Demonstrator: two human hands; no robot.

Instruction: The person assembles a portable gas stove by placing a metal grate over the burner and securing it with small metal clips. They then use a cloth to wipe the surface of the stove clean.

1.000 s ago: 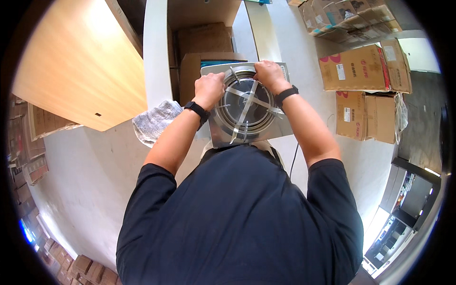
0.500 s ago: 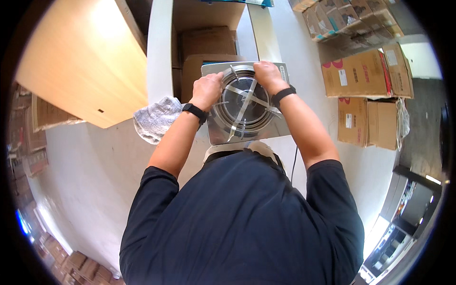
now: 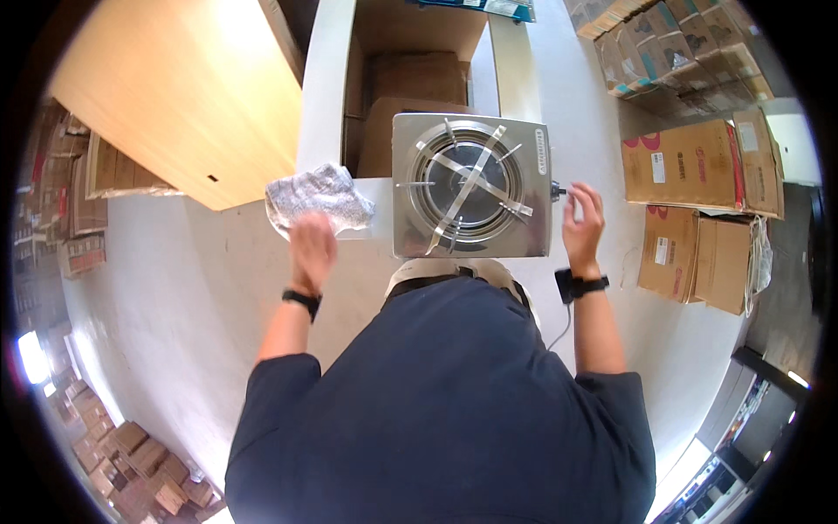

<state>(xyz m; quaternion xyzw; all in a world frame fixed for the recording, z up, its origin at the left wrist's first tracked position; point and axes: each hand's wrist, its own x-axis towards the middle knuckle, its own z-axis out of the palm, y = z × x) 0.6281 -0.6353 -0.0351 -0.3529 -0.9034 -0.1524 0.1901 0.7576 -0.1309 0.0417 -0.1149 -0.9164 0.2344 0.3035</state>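
A square stainless-steel gas stove (image 3: 515, 237) stands in front of me, its round burner crossed by strips of tape and ringed by metal pan supports. A black knob (image 3: 557, 190) sticks out of its right side. My right hand (image 3: 583, 229) is just right of that knob, fingers bent and apart, with nothing visible in them. To the stove's left lies a crumpled grey-white cloth (image 3: 336, 199). My left hand (image 3: 312, 251) is at the cloth's near edge, smeared by motion; whether its fingers grip the cloth is hidden.
Beyond the stove, an open cardboard box (image 3: 419, 74) sits between white table surfaces. A large wooden board (image 3: 188, 105) rises at the left. Cardboard cartons (image 3: 681, 170) are stacked at the right. A thin cable (image 3: 566, 327) hangs below my right wrist.
Both hands have come off the stove's burner area. My left hand has moved left to the cloth, my right hand to the right side by the knob. The view has shifted slightly.
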